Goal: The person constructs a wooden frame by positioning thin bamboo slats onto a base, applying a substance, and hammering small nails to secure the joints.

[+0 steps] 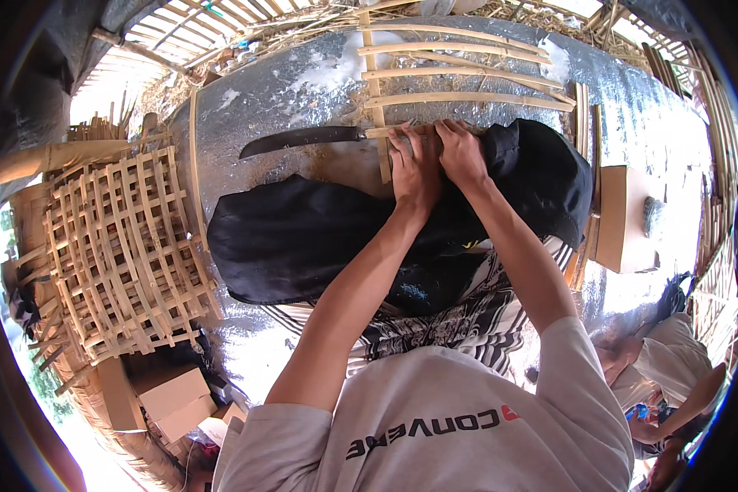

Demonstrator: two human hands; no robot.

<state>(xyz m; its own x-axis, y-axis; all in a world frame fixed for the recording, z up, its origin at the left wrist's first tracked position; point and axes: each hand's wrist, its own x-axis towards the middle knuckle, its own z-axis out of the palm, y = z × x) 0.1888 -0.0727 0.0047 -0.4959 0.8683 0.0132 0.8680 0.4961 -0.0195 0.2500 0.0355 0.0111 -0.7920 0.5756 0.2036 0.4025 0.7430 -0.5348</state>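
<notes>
Bamboo slats and seated worker, viewed from above. We see the left hand (pixel 416 172) and the right hand (pixel 462 156) side by side, nearly touching, at a short bamboo strip (pixel 376 133) beyond the black cloth (pixel 295 238) spread over the lap. The right hand's fingers are curled down onto the strip; the left hand's lie across it, slightly parted, though we cannot tell how firmly they clamp, as the thumb is hidden. The strip crosses a lengthwise bamboo slat (pixel 374 86), on which we note further crosswise slats (pixel 467 98) lying farther off in a row. To the left, a dark-bladed machete (pixel 303 141) points away from the hands; we cannot tell where its handle ends. A silvery sheet (pixel 258 107) underlies these pieces. We observe a woven bamboo lattice (pixel 131 246) at far left, a cardboard box (pixel 623 217) at right, and another person (pixel 676 361) at lower right.
</notes>
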